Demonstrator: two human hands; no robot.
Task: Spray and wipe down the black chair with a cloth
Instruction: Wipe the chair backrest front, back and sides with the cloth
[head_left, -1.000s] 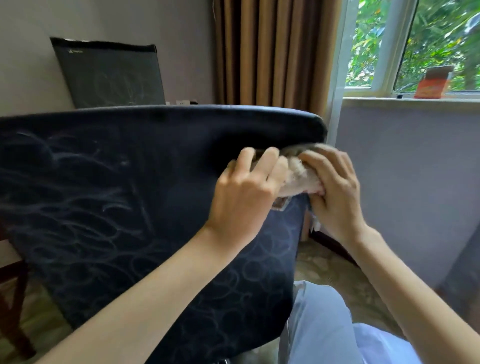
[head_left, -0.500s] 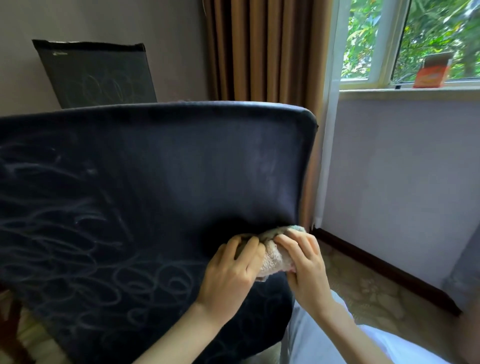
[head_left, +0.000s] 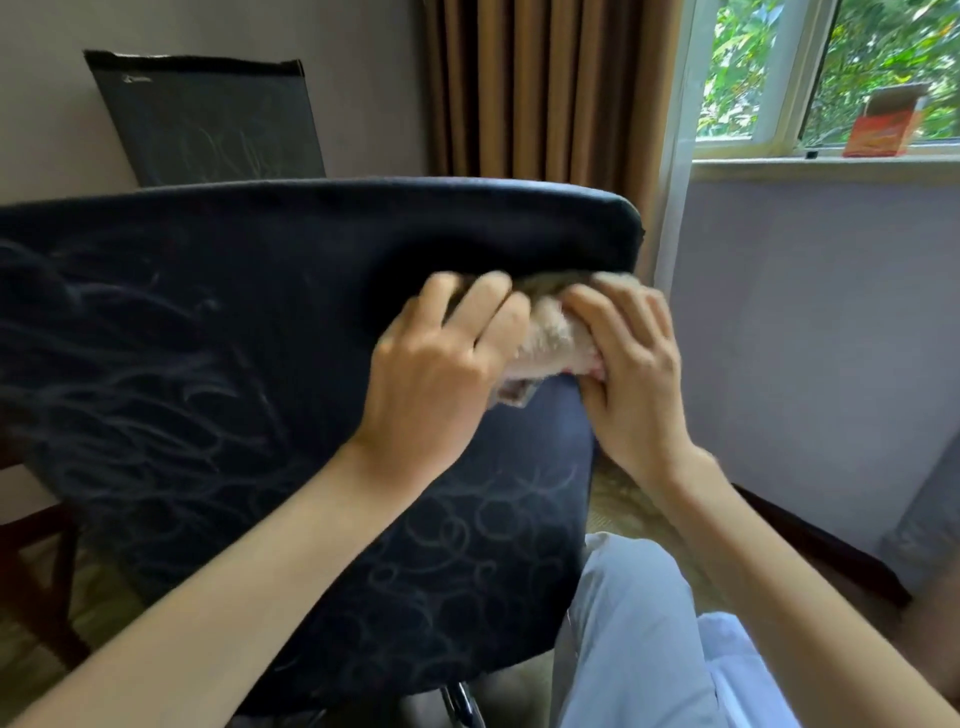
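Cloth (head_left: 550, 343) in curled left hand (head_left: 436, 374), right hand (head_left: 634, 374), on swirl-marked black chair (head_left: 208, 322) by curtain (head_left: 540, 88)

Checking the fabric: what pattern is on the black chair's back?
Faint pale loops and swirls across the black chair, clearest in the head view.

- The back of the black chair (head_left: 208, 364), marked with faint swirls, fills the left and centre of the frame.
- Near its upper right corner, the left hand (head_left: 436, 384) and right hand (head_left: 634, 374) hold a bunched pale cloth (head_left: 550, 343) against the fabric.
- A brown curtain (head_left: 545, 88) hangs at top centre.
- An orange box (head_left: 883, 124) stands on the windowsill (head_left: 779, 162) at upper right.
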